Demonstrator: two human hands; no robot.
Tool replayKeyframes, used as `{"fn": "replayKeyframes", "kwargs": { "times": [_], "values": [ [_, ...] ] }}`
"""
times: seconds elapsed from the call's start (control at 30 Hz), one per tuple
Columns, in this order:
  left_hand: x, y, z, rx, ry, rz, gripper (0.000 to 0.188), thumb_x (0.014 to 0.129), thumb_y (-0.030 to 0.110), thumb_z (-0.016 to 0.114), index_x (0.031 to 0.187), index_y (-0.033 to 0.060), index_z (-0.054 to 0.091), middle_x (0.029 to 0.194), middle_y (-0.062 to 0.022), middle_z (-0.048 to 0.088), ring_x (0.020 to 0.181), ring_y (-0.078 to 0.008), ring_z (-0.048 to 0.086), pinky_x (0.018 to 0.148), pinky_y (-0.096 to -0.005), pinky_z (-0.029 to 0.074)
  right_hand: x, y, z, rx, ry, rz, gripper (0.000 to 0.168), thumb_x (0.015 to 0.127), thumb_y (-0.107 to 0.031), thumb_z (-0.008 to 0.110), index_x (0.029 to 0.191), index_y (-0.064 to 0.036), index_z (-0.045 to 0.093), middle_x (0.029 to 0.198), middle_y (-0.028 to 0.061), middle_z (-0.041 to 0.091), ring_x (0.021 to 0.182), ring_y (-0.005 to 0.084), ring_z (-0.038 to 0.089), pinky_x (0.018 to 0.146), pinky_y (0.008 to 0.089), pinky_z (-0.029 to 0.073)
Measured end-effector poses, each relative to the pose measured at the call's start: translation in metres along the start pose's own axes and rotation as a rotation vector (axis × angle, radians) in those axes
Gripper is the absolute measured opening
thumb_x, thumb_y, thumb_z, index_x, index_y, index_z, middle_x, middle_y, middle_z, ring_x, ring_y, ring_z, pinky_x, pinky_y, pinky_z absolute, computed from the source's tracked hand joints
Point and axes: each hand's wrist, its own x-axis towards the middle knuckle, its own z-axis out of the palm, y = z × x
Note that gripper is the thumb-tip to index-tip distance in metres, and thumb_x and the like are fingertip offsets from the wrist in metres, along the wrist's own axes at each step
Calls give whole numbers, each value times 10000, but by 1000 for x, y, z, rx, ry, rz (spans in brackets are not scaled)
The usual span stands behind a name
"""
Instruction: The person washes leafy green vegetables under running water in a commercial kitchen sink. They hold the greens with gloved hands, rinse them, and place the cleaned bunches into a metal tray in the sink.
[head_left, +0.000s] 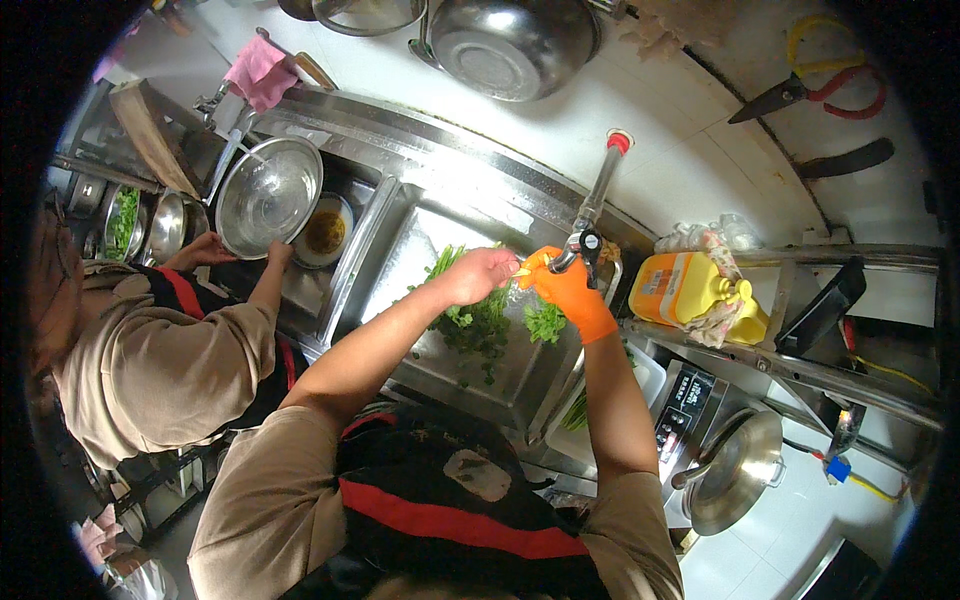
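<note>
In the head view, my bare left hand (482, 276) and my right hand (555, 285), in an orange rubber glove, meet over a stainless steel sink (517, 379). Between their fingertips is a small pale yellowish piece, too small to identify; my left thumb and fingers pinch it, and my gloved fingers are closed at its other side. Leafy green herbs (480, 322) with long stems lie in the sink below my left hand. A smaller green bunch (545, 321) shows beneath my right hand. The metal tap (574, 251) reaches over my gloved hand, partly hiding it.
A co-worker at the left holds a metal bowl (270, 199) over the neighbouring basin, beside a bowl with brown residue (325, 231). A yellow jug (679, 289) stands right of the tap. Lower right are a white tub (649, 375), a scale (682, 405) and a steel pan (739, 476).
</note>
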Motion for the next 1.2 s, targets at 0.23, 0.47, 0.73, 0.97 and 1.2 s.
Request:
{"fn": "replayKeyframes", "kwargs": {
  "times": [0.23, 0.47, 0.73, 0.97, 1.2],
  "values": [
    [5, -2, 3, -420, -129, -136, 196, 1052, 161, 507, 1110, 22, 633, 876, -36, 654, 766, -134, 618, 686, -272, 522, 8, 17, 0, -21, 156, -181, 108, 855, -131, 704, 912, -44, 675, 778, 19, 680, 682, 121, 608, 569, 285, 466],
    [-1, 12, 3, -543, -52, -119, 223, 1031, 33, 474, 1234, -12, 556, 1097, -144, 673, 928, -210, 682, 862, -343, 566, 5, -3, 17, -61, 217, -166, 118, 847, -109, 710, 818, -6, 660, 751, 28, 664, 680, 132, 618, 594, 305, 488],
    [0, 9, 5, -149, 103, 3, 192, 996, 82, 557, 1174, 16, 582, 956, -40, 677, 867, -114, 606, 817, -285, 492, 3, -6, 18, -227, 254, -270, 148, 842, -153, 683, 907, -20, 694, 775, 68, 675, 723, 161, 640, 661, 334, 511],
    [-13, 24, 9, 316, 243, 124, 170, 959, 128, 622, 1113, 57, 641, 972, -113, 683, 912, -248, 659, 839, -351, 514, -8, -9, 28, -353, 292, -209, 198, 878, -235, 651, 886, -39, 673, 756, 80, 666, 705, 208, 631, 658, 379, 491],
    [-12, 9, 10, 286, 193, 174, 209, 964, 181, 609, 1118, 56, 677, 1058, -178, 680, 993, -362, 644, 866, -425, 508, -14, -8, 18, -441, 206, -172, 242, 898, -274, 642, 863, -35, 655, 726, 119, 647, 685, 264, 640, 643, 408, 480]
  ]
}}
